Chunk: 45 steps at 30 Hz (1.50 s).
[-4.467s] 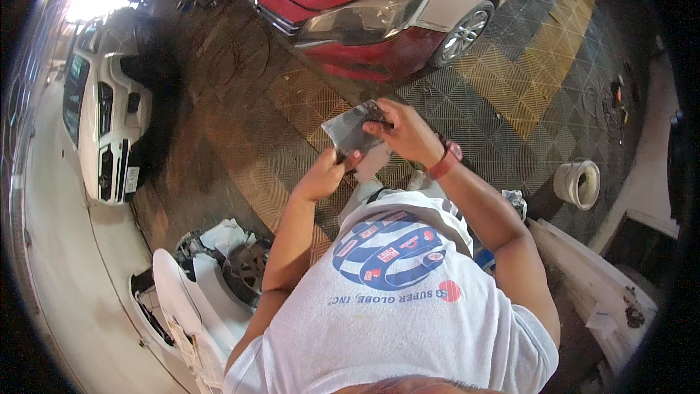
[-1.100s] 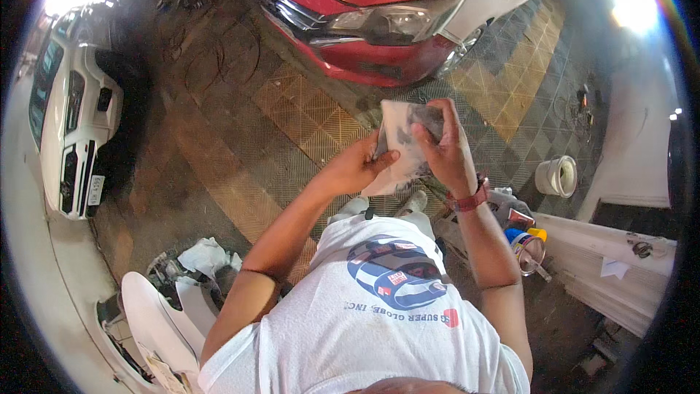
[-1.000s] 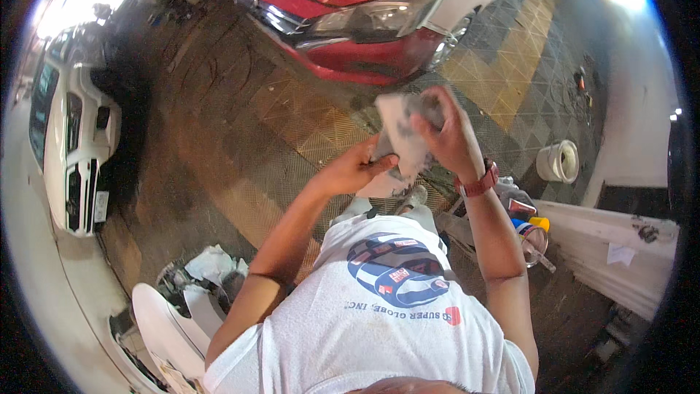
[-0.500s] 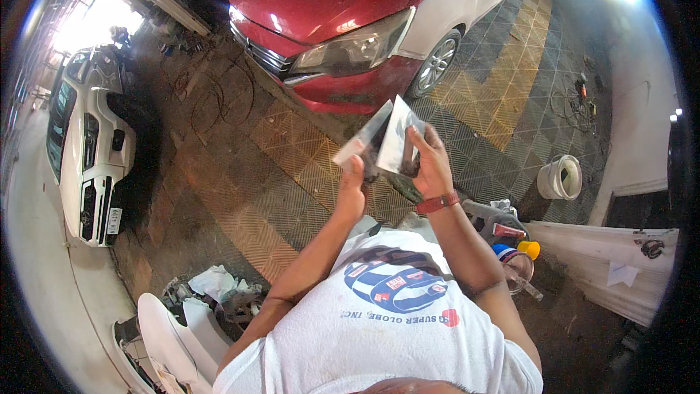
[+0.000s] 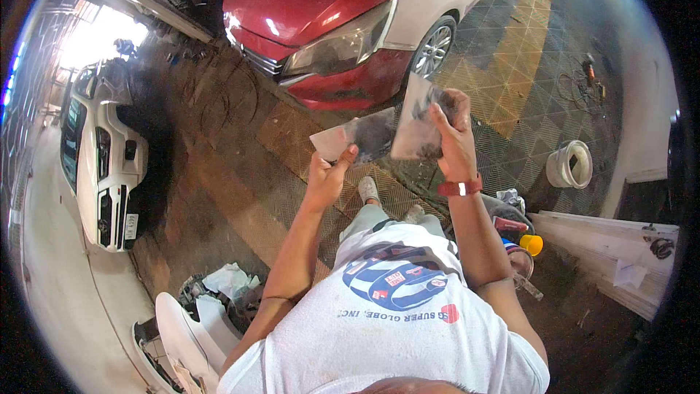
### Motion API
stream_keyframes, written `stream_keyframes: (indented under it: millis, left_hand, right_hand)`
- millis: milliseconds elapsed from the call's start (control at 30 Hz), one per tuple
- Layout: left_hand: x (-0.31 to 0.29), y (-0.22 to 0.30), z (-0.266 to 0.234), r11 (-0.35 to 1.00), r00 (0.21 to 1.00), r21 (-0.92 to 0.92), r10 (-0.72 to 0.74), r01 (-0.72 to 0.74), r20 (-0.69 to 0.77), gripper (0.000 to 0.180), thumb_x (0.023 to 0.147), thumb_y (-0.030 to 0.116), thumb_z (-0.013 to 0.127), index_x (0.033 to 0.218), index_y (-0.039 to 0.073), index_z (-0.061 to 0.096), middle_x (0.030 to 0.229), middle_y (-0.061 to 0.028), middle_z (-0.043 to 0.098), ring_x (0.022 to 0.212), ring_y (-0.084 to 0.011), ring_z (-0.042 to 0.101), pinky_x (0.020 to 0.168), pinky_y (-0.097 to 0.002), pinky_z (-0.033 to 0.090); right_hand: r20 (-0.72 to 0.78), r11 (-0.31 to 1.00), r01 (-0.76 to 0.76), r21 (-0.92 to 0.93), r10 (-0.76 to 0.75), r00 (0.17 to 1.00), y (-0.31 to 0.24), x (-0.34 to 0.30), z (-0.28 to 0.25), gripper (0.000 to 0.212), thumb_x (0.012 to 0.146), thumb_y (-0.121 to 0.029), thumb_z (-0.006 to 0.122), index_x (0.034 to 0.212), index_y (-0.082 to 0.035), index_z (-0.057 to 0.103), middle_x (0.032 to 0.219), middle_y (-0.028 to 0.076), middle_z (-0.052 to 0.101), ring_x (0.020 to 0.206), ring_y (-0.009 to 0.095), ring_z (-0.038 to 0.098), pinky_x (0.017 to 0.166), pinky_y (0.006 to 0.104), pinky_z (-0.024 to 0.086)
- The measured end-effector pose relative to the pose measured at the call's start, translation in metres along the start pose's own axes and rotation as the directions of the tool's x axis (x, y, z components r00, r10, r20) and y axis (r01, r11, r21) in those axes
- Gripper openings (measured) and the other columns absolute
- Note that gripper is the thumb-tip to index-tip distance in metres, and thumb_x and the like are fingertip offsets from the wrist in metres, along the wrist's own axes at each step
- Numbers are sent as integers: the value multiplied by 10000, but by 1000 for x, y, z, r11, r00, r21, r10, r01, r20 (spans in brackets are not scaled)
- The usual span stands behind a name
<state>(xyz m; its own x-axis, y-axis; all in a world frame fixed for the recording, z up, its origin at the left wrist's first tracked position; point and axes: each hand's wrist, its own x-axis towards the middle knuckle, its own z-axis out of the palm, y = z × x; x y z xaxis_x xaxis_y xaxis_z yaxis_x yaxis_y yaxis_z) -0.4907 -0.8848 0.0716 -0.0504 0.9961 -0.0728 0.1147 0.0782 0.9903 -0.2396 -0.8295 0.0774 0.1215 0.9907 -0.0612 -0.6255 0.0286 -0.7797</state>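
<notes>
In front of my body I hold two flat, pale rectangular plates, both with dark grey smears; their exact kind is unclear. My left hand [image 5: 328, 176] pinches the pale end of the left plate [image 5: 356, 137], thumb on top, and this plate lies nearly level, pointing right. The right plate [image 5: 417, 125] stands more upright in my right hand [image 5: 456, 131], which has its thumb across the face and its other fingers behind. A red band circles my right wrist. The plates' inner edges are close together; whether they touch, I cannot tell.
Ahead stands a red car [image 5: 343, 87] with a whitish front fender. At left is a white vehicle [image 5: 113, 168]. A white bucket [image 5: 560, 168] stands on the right, with a yellow cap [image 5: 531, 245] and containers nearer me. Loose body panels [image 5: 182, 335] lie at lower left.
My left plate has swung from steeply slanted to nearly level. My right hand has moved a little right, and its plate now leans the other way. The view has shifted slightly.
</notes>
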Motion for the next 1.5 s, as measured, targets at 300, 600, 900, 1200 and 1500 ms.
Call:
stream_keyframes:
  millis: [300, 600, 900, 1200, 1500]
  left_hand:
    - [-12, 39, 35, 972, 972, -54, -224, 227, 69, 434, 1036, 332, 683, 1354, 46, 611, 1296, 3, 644, 1170, -95, 549, 1028, -301, 434]
    - [0, 29, 43, 999, 999, 27, -41, 41, 32, 478, 1049, 351, 658, 1396, 36, 563, 1238, 12, 635, 1155, -98, 535, 981, -281, 430]
    - [-3, 41, 38, 992, 995, 81, 94, -96, 36, 430, 1040, 319, 668, 1330, 8, 604, 1206, -41, 680, 1099, -155, 614, 983, -343, 491]
    - [-5, 52, 24, 940, 975, 264, 223, -217, 7, 400, 1016, 285, 682, 1277, -15, 648, 1146, -181, 743, 984, -242, 709, 872, -406, 543]
    - [-12, 53, -3, 991, 913, 22, -127, 129, 388, 430, 1003, 256, 726, 1332, 10, 596, 1175, -101, 718, 1076, -174, 650, 938, -382, 530]
  right_hand:
    - [50, 848, 95, -521, -81, 995, -8, 14, -15, 318, 974, -167, 737, 1192, -19, 558, 971, 12, 628, 848, 65, 568, 722, 243, 485]
    - [397, 856, 249, -454, -55, 916, -13, 17, -2, 257, 978, -124, 706, 1180, -37, 573, 1010, 31, 645, 920, 108, 592, 800, 297, 502]
    - [161, 886, 167, -432, -107, 981, -1, 33, 10, 280, 946, -181, 733, 1127, -23, 588, 1008, 101, 639, 955, 192, 602, 844, 368, 510]
    - [9, 969, -1, -248, 3, 1000, 3, 30, 33, 273, 989, -175, 703, 1172, -29, 562, 1048, 56, 606, 950, 177, 574, 854, 343, 495]
    - [591, 605, 432, -668, 79, 803, -23, -10, 70, 411, 926, -205, 749, 1209, -19, 515, 902, 252, 689, 827, 451, 693, 754, 464, 540]
